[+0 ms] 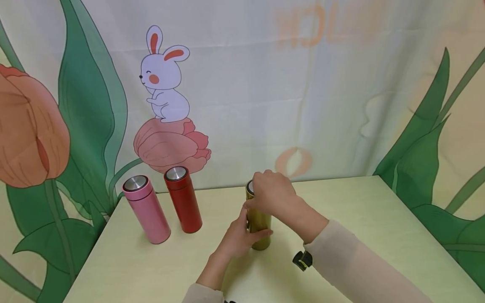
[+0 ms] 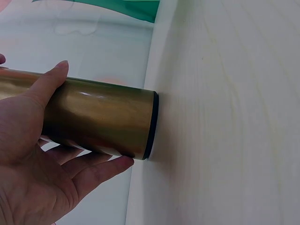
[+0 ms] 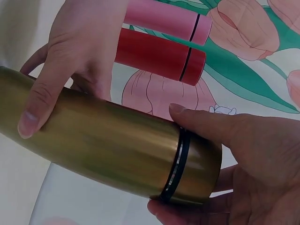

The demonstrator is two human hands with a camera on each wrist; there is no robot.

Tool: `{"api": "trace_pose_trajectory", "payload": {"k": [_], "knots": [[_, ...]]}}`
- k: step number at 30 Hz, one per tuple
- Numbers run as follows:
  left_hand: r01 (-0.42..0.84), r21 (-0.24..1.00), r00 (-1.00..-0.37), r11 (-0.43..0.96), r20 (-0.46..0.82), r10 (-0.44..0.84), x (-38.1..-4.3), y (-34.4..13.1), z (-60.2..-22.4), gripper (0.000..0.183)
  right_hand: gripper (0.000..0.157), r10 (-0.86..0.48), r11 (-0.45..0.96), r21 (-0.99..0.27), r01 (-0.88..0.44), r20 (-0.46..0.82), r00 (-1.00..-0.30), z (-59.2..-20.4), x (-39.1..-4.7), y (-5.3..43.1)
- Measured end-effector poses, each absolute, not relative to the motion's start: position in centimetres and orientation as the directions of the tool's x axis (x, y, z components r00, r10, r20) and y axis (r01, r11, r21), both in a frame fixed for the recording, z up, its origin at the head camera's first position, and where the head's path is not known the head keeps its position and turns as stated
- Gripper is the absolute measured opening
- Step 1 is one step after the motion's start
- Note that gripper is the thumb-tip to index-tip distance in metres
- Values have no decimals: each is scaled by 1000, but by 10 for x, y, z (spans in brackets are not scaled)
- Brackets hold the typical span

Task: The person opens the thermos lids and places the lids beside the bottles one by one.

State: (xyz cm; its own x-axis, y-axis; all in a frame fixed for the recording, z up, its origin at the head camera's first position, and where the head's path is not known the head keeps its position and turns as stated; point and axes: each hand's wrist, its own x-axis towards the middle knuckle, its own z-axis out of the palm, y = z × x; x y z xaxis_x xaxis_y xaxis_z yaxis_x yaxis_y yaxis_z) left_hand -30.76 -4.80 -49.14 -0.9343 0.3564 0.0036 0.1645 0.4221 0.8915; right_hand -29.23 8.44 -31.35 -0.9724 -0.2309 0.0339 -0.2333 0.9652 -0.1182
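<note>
A gold thermos bottle point(image 1: 259, 221) stands upright on the table, toward its far side. My left hand point(image 1: 235, 239) holds the bottle's body from the left, with the thumb laid across the front. Over the top, my right hand point(image 1: 273, 192) grips the gold lid point(image 3: 202, 161), thumb on one side and fingers on the other. A dark band point(image 3: 175, 166) with a thin gap shows between lid and body in the right wrist view. The bottle's black base rim point(image 2: 152, 125) is down at the tabletop in the left wrist view.
A pink thermos point(image 1: 151, 219) and a red thermos point(image 1: 185, 206) stand upright to the left, both with silver-topped lids on. The pale table point(image 1: 318, 277) ends at a printed curtain point(image 1: 235, 84) with a rabbit and tulips. A black strap piece point(image 1: 302, 260) hangs by the right sleeve.
</note>
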Motion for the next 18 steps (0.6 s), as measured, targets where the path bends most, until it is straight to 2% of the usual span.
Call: {"api": "trace_pose_trajectory", "payload": {"k": [10,18], "knots": [[138,891,-938,433,-24,347,-307,-47,-488,101,47,-296,946,-128,-297,31,-955,-310,-295,89],[158,882,-937,444,-9,350,-307,-47,-488,88,42,-374,912,-184,-367,-7,-927,-309,-298,96]]}}
